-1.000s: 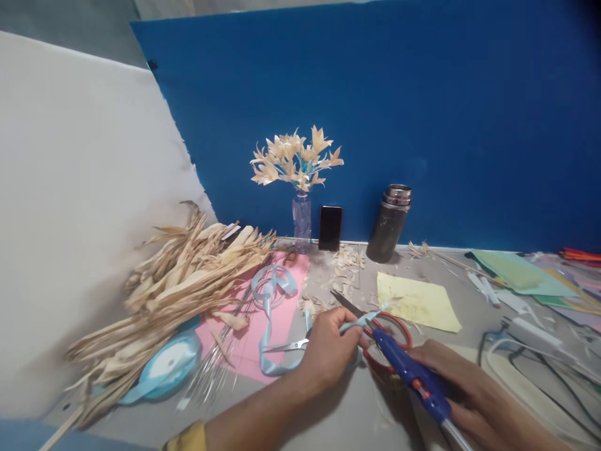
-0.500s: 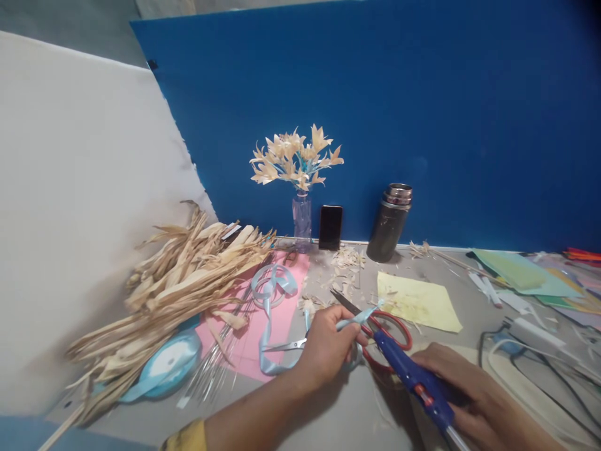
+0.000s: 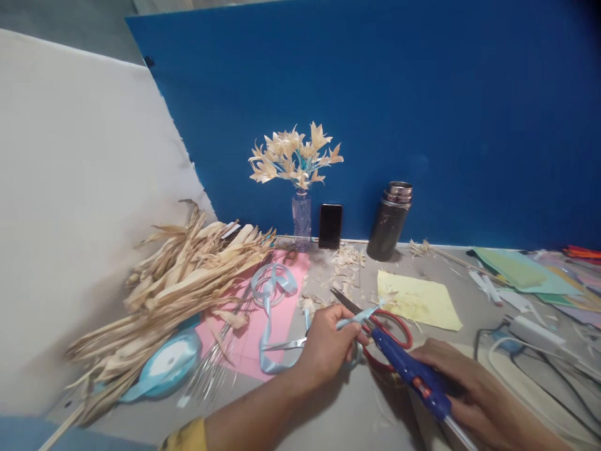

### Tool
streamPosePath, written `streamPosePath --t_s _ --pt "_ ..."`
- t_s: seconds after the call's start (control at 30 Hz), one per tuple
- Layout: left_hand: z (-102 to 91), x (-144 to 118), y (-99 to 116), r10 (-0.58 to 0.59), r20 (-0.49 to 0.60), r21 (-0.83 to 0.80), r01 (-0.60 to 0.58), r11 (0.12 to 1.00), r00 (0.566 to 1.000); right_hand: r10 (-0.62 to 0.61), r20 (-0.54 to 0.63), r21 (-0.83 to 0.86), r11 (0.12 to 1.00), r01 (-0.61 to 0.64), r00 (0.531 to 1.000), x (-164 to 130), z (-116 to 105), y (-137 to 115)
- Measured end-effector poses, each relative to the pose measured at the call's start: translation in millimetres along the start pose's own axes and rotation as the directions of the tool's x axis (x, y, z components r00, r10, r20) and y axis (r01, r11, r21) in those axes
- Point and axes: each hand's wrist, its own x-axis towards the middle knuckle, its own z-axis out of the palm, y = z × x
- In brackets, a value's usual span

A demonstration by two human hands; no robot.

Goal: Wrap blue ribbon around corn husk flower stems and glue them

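Note:
My left hand [image 3: 326,347] pinches a light blue ribbon [image 3: 359,316], with its end sticking out past the fingertips to the upper right. In my right hand [image 3: 462,382] is a blue hot glue gun [image 3: 410,373], a clear glue stick [image 3: 460,433] coming out of its back. The gun's nozzle points up and left, close to the ribbon and my left fingertips; whether they touch I cannot tell. Behind both lie red-handled scissors [image 3: 399,326], partly hidden. More ribbon [image 3: 267,313] trails across pink paper [image 3: 288,319], near a smaller silver pair of scissors [image 3: 291,344].
Dried corn husks [image 3: 197,282], a blue ribbon roll [image 3: 171,363] and thin wires [image 3: 211,366] are at left. Behind stand a vase [image 3: 302,222] of husk flowers [image 3: 295,153], a phone [image 3: 330,227] and a flask [image 3: 389,222]. Yellow paper [image 3: 420,300] and cables [image 3: 539,369] lie right.
The glue gun's nozzle has shifted slightly left, nearer to my left fingertips. My left hand keeps its pinch on the ribbon and has hardly moved.

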Motion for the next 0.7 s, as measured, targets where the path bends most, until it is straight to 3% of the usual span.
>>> streamPosePath --t_s 0.5,0.7 --pt "1.5 -1 1 0.003 -0.002 -0.045 -0.003 0.999 1.000 0.045 -0.005 -0.012 0.999 -0.045 0.999 -1 1 1" --pt "-0.3 -1 4 -0.004 -0.021 -0.047 0.003 0.999 1.000 0.069 -0.067 -0.108 0.991 -0.076 0.995 -12 -6 18"
